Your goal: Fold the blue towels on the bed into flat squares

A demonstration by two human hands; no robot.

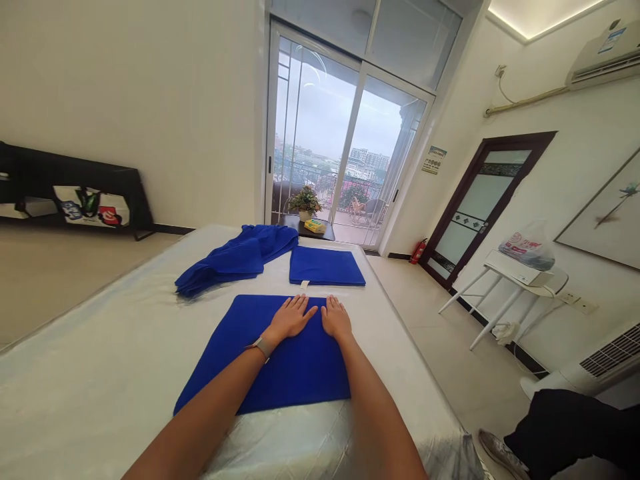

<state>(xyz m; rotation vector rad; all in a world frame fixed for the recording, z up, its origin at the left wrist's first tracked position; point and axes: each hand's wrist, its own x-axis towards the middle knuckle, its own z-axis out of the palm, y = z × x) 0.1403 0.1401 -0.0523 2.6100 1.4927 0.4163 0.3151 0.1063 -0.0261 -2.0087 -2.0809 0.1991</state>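
Observation:
A blue cloth [300, 373] lies flat in a rough rectangle on the plastic-covered mattress [125, 333]. Near its far edge my left hand [290, 316] rests palm down, fingers stretched out, with a watch on the wrist. Beside it my right hand [336, 317] also presses flat on the cloth, close to the far right corner. Neither hand grips anything. Just beyond my hands sits a neatly folded blue cloth [327, 265] with a small white tag [304, 285] at its near edge. Left of that, another blue cloth [230, 260] lies in a loose, crumpled heap.
Past the mattress, a small dark table [327, 233] holds a potted plant [305, 201] and a yellow tissue pack [315, 226]. At right stands a white chair [493, 270] bearing a box and a plastic bag [527, 247]. A person's dark-clothed leg [570, 427] is at lower right.

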